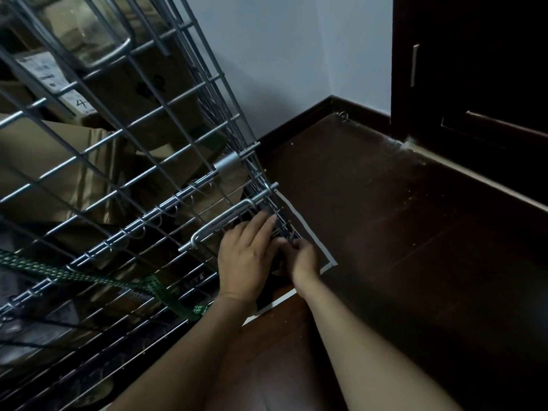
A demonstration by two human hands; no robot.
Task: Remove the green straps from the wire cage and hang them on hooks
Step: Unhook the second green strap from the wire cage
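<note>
A tall silver wire cage fills the left of the view, packed with cardboard boxes. A green perforated strap runs across its lower front, from the far left edge to a spot beside my left forearm. My left hand rests flat on the cage's lower right corner, fingers spread over the wires below a metal latch handle. My right hand is at the same corner, fingertips pinched at the wires; what they pinch is hidden. Neither hand touches the green strap.
Cardboard boxes sit inside the cage. A dark wooden floor spreads to the right, with white tape lines under the cage corner. A pale wall stands behind, and a dark wooden cabinet at the upper right.
</note>
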